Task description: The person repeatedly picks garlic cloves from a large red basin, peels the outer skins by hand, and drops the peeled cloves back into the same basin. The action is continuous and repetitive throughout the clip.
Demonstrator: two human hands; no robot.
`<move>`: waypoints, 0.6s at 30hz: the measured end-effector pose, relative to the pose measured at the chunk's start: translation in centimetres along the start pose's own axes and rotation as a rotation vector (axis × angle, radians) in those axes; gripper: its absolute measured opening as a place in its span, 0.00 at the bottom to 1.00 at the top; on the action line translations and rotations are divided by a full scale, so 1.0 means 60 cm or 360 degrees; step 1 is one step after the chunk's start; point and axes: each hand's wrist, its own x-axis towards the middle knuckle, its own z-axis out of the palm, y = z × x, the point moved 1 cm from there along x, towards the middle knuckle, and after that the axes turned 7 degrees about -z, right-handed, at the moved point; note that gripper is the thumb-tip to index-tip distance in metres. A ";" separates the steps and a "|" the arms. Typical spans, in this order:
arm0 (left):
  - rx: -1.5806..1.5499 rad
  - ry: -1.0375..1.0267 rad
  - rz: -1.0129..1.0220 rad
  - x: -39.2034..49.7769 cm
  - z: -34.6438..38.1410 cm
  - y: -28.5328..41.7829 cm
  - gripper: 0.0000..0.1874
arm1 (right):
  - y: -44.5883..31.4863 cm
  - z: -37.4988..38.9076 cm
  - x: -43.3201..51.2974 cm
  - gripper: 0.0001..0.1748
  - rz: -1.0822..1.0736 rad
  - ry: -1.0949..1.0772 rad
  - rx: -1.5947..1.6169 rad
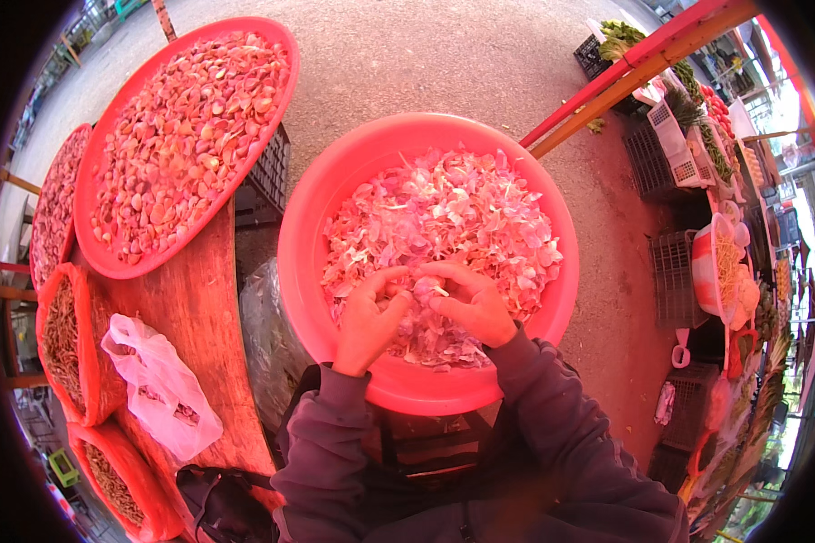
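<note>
Over a large red plastic basin (530,149), both hands meet at a partly peeled garlic bulb (426,290). My right hand (474,302) grips the bulb between thumb and forefinger, its pale stem pointing right. At the bulb's left side, the bent fingers and thumb of my left hand (375,309) close against it; the curled fingers hide part of the palm. A deep heap of loose garlic skins (441,217) lies in the basin below and beyond the hands.
To the left, a wide red tray (282,102) of garlic cloves rests on a wooden table (204,298), near a white plastic bag (170,394) and red sacks (95,339) of dried goods. A slanted pole (625,75) and vegetable crates (676,278) stand at right.
</note>
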 end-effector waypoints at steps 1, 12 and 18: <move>-0.0100 -0.0116 0.0004 -0.001 0.002 0.003 0.16 | 0.002 0.002 0.000 0.27 0.0001 0.0000 -0.0005; -0.0283 -0.0259 -0.0292 -0.001 0.001 0.003 0.12 | 0.014 0.011 0.008 0.29 -0.0521 -0.0030 -0.0645; -0.0037 -0.0165 -0.0075 0.000 0.001 0.001 0.11 | 0.010 0.009 0.006 0.30 -0.0653 -0.0035 -0.0987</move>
